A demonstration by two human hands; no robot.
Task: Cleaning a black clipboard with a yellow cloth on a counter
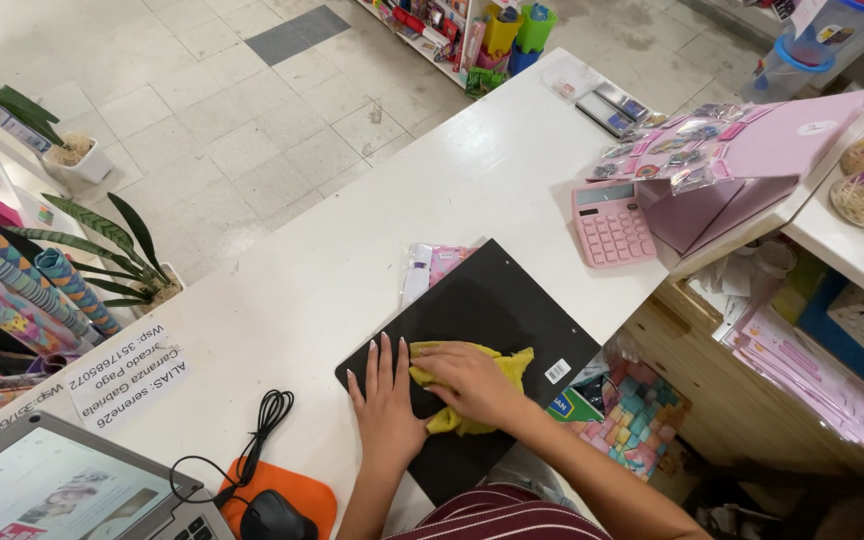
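Observation:
A black flat board (492, 310) lies on the white counter (352, 260), hanging partly over its near edge. My left hand (384, 400) rests flat on the board with fingers spread, holding nothing. My right hand (472, 380) presses down on a crumpled yellow cloth (507, 365) that sits on the board, just right of the left hand. A small white sticker (557, 371) sits on the board's right corner.
A pink calculator (610, 222) and a pink box with small packets (732, 160) stand at the counter's right. A plastic-wrapped pink packet (432, 265) peeks from under the board. A laptop (62, 490), black mouse (277, 518) on an orange pad, a paper note (122, 375) and potted plants (122, 250) are on the left.

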